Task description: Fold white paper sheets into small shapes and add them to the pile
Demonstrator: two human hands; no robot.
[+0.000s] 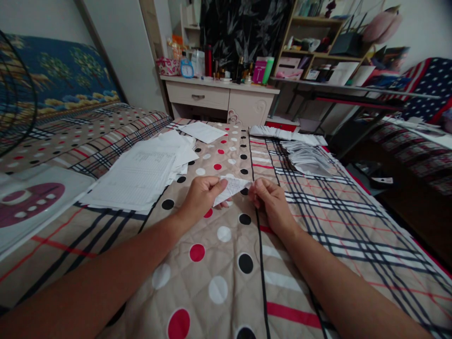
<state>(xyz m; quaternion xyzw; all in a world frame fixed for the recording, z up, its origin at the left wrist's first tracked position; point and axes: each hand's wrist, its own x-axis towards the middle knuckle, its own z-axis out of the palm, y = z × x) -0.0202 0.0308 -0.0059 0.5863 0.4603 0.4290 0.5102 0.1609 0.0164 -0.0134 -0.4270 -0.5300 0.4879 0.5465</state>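
A small folded sheet of printed paper [231,187] is stretched between my two hands, just above the bedspread. My left hand [203,192] pinches its left side, thumb on top. At its pointed right corner, the thumb and fingers of my right hand [270,200] are closed on the tip. To the left lies a spread stack of printed sheets [137,165], with a single loose sheet [204,132] beyond it. On the right rest a fanned pile of folded papers [307,157] and a long row of folded papers [286,135] behind that.
The quilted bedspread [197,292] has dots and plaid. A white bag or folder with a purple print [77,183] lies at far left. Past the bed stands a white cabinet [215,96] with bottles and a blue clock [187,69]. A desk with shelves [318,61] is at back right.
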